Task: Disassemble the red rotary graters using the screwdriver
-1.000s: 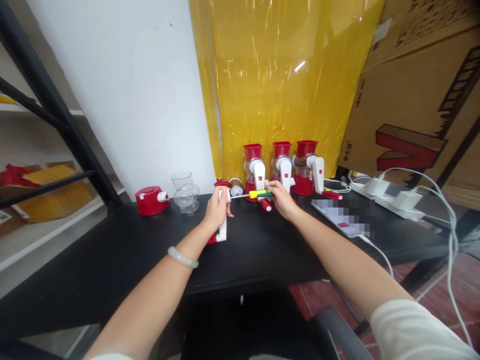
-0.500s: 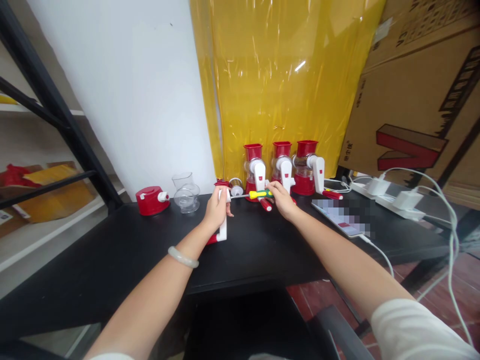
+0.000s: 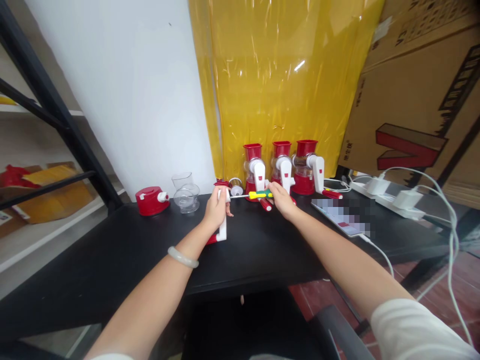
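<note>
My left hand [image 3: 216, 207] is closed around a white crank handle [image 3: 223, 229] with a red grip, held upright above the black table. In my right hand [image 3: 282, 200] is a screwdriver [image 3: 258, 194] with a yellow and green handle, lying level. Its metal shaft points left and its tip meets the white end of the crank handle; the exact contact is too small to make out. Just behind my left hand lie a drum grater [image 3: 236, 187] and a red part [image 3: 221, 183], partly covered by the hand.
Three red and white rotary graters [image 3: 255, 167] stand at the back. To the left are a red base [image 3: 150, 201] and a clear plastic housing [image 3: 186, 195]. A phone [image 3: 339, 218] on a cable and a power strip [image 3: 390, 200] occupy the right of the black table [image 3: 150, 260].
The screwdriver's handle has turned slightly and my right hand's fingers have shifted on it. My left hand and the crank handle hold their place.
</note>
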`<action>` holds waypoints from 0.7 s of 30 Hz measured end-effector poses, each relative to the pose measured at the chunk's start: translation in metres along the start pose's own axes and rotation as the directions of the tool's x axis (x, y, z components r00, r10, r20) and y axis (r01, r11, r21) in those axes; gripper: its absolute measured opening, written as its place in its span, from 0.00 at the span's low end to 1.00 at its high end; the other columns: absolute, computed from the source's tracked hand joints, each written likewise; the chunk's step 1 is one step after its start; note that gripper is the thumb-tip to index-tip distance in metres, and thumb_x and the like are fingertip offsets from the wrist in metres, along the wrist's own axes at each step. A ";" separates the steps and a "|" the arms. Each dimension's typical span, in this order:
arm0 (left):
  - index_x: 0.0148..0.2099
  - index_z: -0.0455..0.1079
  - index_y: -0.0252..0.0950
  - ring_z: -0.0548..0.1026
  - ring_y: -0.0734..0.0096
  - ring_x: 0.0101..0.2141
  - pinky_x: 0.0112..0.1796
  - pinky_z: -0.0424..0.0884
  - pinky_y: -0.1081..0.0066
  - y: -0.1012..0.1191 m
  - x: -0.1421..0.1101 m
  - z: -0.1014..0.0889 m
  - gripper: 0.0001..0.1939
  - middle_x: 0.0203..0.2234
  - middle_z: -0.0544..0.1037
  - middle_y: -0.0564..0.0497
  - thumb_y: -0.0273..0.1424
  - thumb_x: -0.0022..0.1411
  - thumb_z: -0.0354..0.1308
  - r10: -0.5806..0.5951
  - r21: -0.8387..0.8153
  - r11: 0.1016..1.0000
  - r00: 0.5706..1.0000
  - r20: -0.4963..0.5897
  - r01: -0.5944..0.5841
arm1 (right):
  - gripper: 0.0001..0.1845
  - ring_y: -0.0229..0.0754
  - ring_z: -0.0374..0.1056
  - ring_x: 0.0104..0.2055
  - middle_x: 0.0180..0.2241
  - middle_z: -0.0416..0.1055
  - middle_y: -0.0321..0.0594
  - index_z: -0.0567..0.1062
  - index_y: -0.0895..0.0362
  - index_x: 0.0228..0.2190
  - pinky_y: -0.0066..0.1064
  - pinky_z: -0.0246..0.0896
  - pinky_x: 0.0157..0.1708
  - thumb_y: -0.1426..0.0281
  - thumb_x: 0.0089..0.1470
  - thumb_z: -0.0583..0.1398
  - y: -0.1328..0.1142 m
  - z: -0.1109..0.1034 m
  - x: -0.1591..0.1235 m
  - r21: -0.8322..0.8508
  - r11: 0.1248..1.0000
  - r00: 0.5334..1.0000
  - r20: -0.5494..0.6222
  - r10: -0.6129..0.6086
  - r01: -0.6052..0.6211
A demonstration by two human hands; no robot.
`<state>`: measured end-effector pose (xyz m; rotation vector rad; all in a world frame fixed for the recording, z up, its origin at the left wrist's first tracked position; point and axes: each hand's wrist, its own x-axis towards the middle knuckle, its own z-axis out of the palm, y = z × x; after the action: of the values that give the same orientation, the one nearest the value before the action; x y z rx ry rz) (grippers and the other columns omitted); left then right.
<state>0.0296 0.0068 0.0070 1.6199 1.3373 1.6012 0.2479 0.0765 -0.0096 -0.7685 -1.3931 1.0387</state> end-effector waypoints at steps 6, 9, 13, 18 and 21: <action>0.47 0.66 0.40 0.67 0.76 0.16 0.20 0.75 0.73 -0.003 0.000 0.000 0.20 0.18 0.64 0.61 0.50 0.69 0.46 0.008 0.003 1.000 1.000 0.013 -0.008 | 0.23 0.34 0.59 0.27 0.27 0.64 0.31 0.68 0.53 0.29 0.29 0.53 0.26 0.48 0.42 0.66 0.007 0.001 0.005 0.142 0.990 1.000 0.003 0.021 -0.021; 0.47 0.66 0.40 0.67 0.76 0.16 0.20 0.75 0.73 -0.003 0.000 0.000 0.20 0.18 0.64 0.60 0.50 0.69 0.46 0.003 0.005 1.000 1.000 0.015 -0.003 | 0.20 0.34 0.60 0.26 0.28 0.64 0.31 0.68 0.53 0.30 0.30 0.54 0.27 0.53 0.42 0.65 0.007 0.001 0.006 0.198 0.980 1.000 0.013 0.026 -0.028; 0.46 0.66 0.40 0.67 0.76 0.15 0.20 0.74 0.74 -0.003 0.001 0.000 0.19 0.18 0.64 0.61 0.50 0.69 0.47 -0.001 0.004 1.000 1.000 0.011 0.001 | 0.22 0.37 0.61 0.24 0.25 0.64 0.32 0.68 0.52 0.30 0.33 0.57 0.27 0.46 0.47 0.62 0.002 0.000 0.004 0.140 0.990 1.000 0.031 -0.004 0.000; 0.47 0.66 0.39 0.67 0.76 0.16 0.20 0.74 0.74 -0.003 0.001 0.000 0.20 0.18 0.64 0.60 0.50 0.69 0.47 0.001 -0.007 1.000 1.000 0.003 -0.001 | 0.30 0.37 0.55 0.20 0.18 0.59 0.30 0.66 0.51 0.26 0.34 0.53 0.24 0.37 0.48 0.58 -0.002 -0.001 -0.001 0.004 0.999 0.997 0.059 -0.048 0.048; 0.46 0.66 0.39 0.67 0.76 0.16 0.20 0.74 0.73 -0.003 0.001 0.000 0.20 0.18 0.64 0.60 0.50 0.69 0.48 -0.009 -0.013 1.000 1.000 0.004 0.009 | 0.28 0.34 0.57 0.22 0.23 0.62 0.30 0.67 0.52 0.27 0.31 0.52 0.23 0.41 0.43 0.64 0.002 0.000 0.001 0.051 0.998 0.999 0.030 -0.029 0.028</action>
<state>0.0280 0.0088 0.0048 1.6064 1.3272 1.5970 0.2478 0.0779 -0.0110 -0.6961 -1.3952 1.0638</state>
